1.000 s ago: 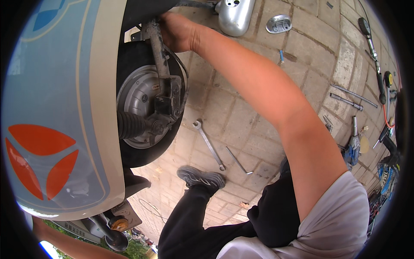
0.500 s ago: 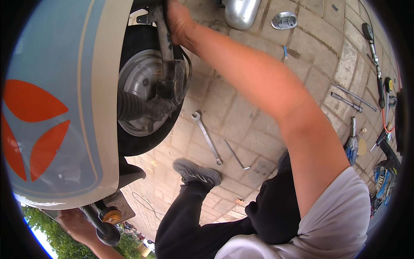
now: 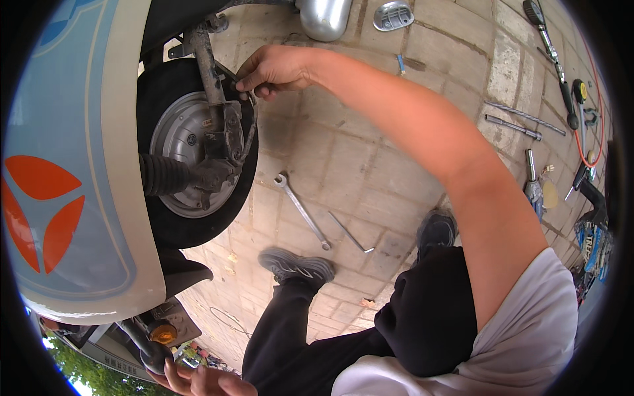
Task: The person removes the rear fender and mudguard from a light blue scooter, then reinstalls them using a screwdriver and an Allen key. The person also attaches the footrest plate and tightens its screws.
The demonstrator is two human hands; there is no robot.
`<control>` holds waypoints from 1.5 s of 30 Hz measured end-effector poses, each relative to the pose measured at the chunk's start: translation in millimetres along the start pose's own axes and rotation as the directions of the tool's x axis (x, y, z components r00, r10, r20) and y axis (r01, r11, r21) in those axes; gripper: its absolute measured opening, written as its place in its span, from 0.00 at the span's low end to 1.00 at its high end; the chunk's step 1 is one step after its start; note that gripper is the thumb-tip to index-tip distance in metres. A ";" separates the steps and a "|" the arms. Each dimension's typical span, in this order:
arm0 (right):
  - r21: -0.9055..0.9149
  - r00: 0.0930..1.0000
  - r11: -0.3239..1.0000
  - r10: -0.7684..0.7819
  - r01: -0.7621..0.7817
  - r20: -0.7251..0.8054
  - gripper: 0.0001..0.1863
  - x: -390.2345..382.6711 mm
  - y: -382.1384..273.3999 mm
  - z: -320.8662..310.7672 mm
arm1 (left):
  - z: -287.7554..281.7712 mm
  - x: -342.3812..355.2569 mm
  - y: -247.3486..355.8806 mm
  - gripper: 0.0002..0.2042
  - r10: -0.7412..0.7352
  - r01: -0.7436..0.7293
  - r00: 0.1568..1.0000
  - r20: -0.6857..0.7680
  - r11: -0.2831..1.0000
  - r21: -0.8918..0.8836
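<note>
My right hand (image 3: pixel 271 76) pinches a thin dark cable (image 3: pixel 251 122) beside the front fork (image 3: pixel 208 72), which runs down to a black tire (image 3: pixel 238 204) with a silver hub (image 3: pixel 179 142). A rubber bellows (image 3: pixel 165 173) sits low on the fork. The pale blue-and-cream body panel (image 3: pixel 99 145) with orange petal shapes fills the left. My left hand (image 3: pixel 198 381) is low in view, fingers bent but apart, by a black rounded part (image 3: pixel 154 356) beside an amber lamp (image 3: pixel 163 334).
On the pavers lie a combination wrench (image 3: pixel 302 211), an L-shaped hex key (image 3: pixel 350 231), a silver housing (image 3: pixel 325 16), an oval metal piece (image 3: pixel 393 14), and several tools (image 3: pixel 528 168) along the right, with a red hose (image 3: pixel 598 125). My two shoes (image 3: pixel 297 265) are below the wheel.
My right hand has come out from behind the fork top to the cable lower down and outward. My left hand has moved from behind the lamp area to the bottom of the view.
</note>
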State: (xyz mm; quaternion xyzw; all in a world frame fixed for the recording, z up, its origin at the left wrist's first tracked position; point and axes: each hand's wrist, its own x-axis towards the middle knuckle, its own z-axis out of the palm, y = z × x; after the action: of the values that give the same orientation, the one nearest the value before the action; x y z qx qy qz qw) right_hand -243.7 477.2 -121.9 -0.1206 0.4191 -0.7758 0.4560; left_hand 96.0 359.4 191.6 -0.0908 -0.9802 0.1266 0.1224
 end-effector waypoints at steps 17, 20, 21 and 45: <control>0.513 0.989 0.851 -0.042 0.109 -0.139 0.15 11.7 17.5 24.4 | 204.2 163.0 45.0 0.25 -0.131 0.117 0.991 -0.005 0.903 -0.413; 0.500 0.986 0.864 0.026 0.060 -0.164 0.17 15.4 15.0 31.4 | 225.3 199.4 39.5 0.25 -0.329 0.427 0.887 0.325 0.852 -0.304; 0.560 0.988 0.822 -0.017 0.102 -0.155 0.18 17.0 14.1 33.6 | 229.7 210.7 33.3 0.23 -0.384 0.528 0.831 0.403 0.773 -0.351; 0.506 0.988 0.862 0.073 0.007 -0.138 0.08 -7.4 41.9 49.9 | 250.7 213.5 16.4 0.17 -0.588 0.682 0.714 0.380 0.460 -0.569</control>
State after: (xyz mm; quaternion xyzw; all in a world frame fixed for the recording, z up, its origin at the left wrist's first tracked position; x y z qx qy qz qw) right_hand -185.7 446.4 -121.4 0.0702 0.2371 -0.8573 0.4515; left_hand -171.1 363.0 -1.7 0.2518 -0.9226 -0.2871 0.0551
